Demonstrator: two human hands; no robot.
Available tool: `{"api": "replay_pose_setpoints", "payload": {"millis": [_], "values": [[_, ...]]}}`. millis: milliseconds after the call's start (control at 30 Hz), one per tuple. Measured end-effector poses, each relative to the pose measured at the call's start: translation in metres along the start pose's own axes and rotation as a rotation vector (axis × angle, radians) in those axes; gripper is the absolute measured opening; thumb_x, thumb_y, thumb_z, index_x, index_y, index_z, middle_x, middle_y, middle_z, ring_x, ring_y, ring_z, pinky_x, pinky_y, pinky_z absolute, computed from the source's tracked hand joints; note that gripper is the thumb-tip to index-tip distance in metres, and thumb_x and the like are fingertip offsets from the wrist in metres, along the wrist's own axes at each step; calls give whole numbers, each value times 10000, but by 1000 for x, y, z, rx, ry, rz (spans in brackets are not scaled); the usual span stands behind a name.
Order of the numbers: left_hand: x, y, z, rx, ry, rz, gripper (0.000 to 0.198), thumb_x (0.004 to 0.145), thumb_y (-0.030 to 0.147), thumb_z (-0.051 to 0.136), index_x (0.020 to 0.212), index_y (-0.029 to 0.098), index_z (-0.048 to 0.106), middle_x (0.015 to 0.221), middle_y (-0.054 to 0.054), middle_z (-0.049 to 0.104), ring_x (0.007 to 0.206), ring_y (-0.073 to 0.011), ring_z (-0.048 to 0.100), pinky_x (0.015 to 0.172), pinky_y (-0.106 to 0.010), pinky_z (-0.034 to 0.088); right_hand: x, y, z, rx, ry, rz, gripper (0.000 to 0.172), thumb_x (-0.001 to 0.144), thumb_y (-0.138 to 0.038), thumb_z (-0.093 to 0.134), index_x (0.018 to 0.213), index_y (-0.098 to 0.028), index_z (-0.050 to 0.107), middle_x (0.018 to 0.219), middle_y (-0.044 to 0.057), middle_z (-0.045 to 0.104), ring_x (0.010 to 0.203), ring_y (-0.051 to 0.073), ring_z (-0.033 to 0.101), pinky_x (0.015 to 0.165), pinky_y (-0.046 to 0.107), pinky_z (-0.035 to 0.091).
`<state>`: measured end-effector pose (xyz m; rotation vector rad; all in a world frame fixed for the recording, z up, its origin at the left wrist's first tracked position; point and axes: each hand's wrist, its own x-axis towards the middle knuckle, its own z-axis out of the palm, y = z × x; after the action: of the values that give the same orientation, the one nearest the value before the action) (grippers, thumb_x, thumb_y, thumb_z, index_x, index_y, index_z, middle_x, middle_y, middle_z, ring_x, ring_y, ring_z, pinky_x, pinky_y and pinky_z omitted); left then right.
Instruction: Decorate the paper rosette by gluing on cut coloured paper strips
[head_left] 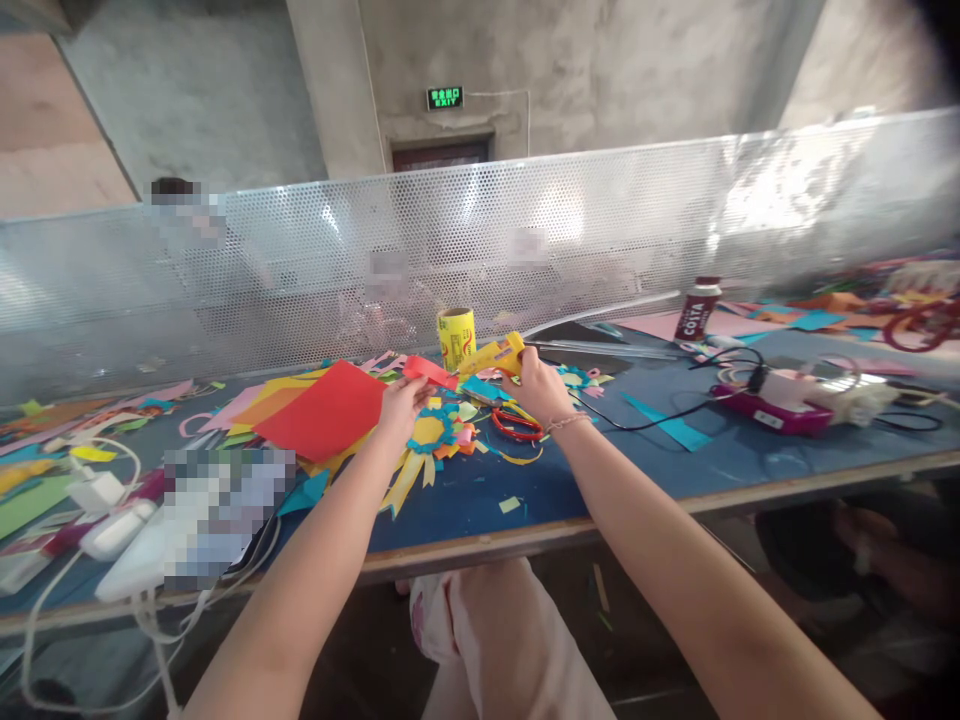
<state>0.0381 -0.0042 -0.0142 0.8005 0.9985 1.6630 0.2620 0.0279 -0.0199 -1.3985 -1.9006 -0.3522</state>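
Observation:
Between the fingertips of my left hand (pixel 406 402) is a curled red paper strip (pixel 429 371). My right hand (pixel 537 385) is wrapped round a yellow glue gun (pixel 491 355), its nozzle pointing left toward the strip; whether they touch I cannot tell. Under my hands lies a paper rosette (pixel 430 430) with a yellow centre, blue frilled edge and yellow ribbon tails. Red-handled scissors (pixel 516 424) rest just below the glue gun. Left of my left hand, a red paper sheet (pixel 322 408) tops other coloured sheets. A yellow tape roll (pixel 457 338) stands behind the glue gun.
A perforated metal screen (pixel 480 230) borders the back of the blue table (pixel 555 490). On the right are a Costa bottle (pixel 698 309), a purple power strip (pixel 772 410) and a black cable. Another power strip, white cables and a blurred-out device (pixel 225 505) occupy the left.

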Motion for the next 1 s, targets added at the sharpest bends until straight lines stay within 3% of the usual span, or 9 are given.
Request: {"api": "replay_pose_setpoints", "payload": {"millis": [500, 1000], "values": [[1, 3, -2, -44, 22, -17, 59, 734, 139, 662, 699, 148, 616, 613, -39, 660, 624, -131, 638, 599, -215, 452, 0, 0, -3, -20, 3, -19, 226, 832, -315, 497, 983, -161, 428, 824, 127, 660, 685, 248, 617, 534, 282, 320], [5, -2, -4, -21, -12, 9, 122, 676, 181, 731, 712, 154, 618, 642, -42, 668, 655, -143, 651, 643, -234, 478, -2, -8, -7, -73, 1, 9, 246, 865, -341, 464, 1010, -144, 442, 845, 136, 660, 732, 255, 623, 550, 282, 326]]}}
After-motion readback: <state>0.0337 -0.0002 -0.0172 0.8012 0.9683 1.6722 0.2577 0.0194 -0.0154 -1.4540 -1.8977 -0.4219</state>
